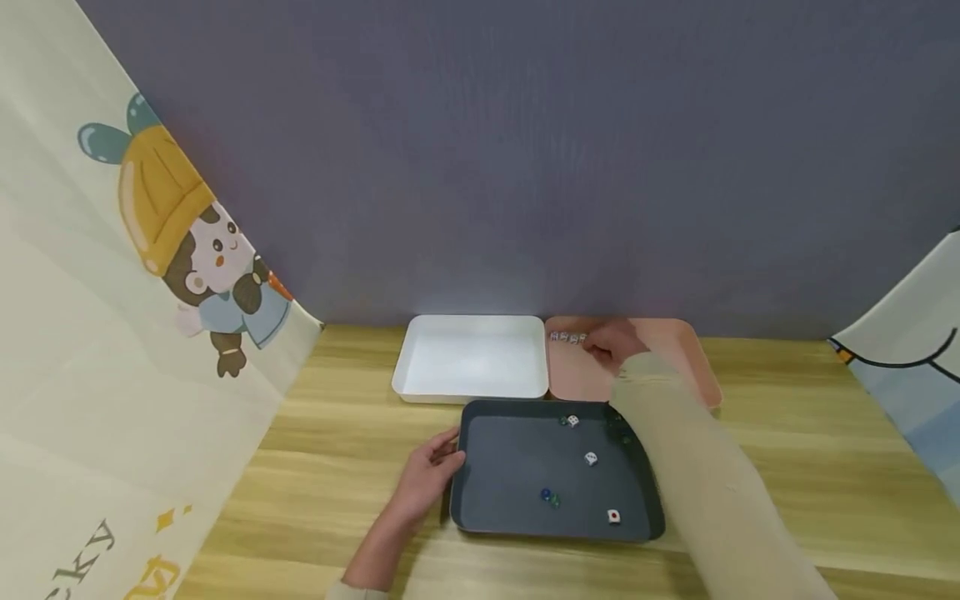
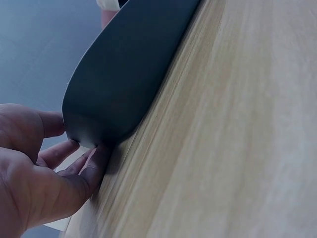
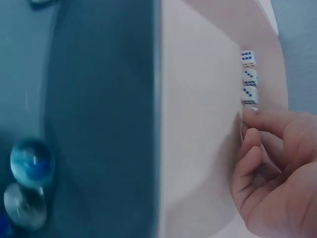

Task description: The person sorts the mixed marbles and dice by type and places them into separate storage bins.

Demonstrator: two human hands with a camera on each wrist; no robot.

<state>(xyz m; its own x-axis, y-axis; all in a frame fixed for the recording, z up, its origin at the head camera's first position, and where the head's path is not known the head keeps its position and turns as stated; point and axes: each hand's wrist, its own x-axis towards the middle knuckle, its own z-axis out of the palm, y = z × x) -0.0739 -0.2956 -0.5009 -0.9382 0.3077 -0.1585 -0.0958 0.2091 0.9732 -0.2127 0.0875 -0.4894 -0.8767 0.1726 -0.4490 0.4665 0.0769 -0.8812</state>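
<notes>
My right hand (image 1: pixel 617 340) reaches into the pink tray (image 1: pixel 678 354) at the back right. Its thumb and index finger pinch a white die (image 3: pixel 254 108), mostly hidden by the fingertips. That die stands at the end of a row of white dice (image 3: pixel 249 77) along the tray's far wall. At the left side of the dark grey tray (image 1: pixel 510 467), my left hand (image 1: pixel 426 475) grips the rim, thumb on top and fingers against the outer wall. Inside this tray lie three white dice (image 1: pixel 591 458) and several glass marbles (image 1: pixel 555 500), some in the right sleeve's shadow.
A white tray (image 1: pixel 472 354) stands left of the pink one, its side next to it. Behind both rises a grey partition (image 1: pixel 480 167). The trays sit on a wood-grain table (image 1: pixel 337 433). A printed cloth (image 1: pixel 90 275) hangs at the left.
</notes>
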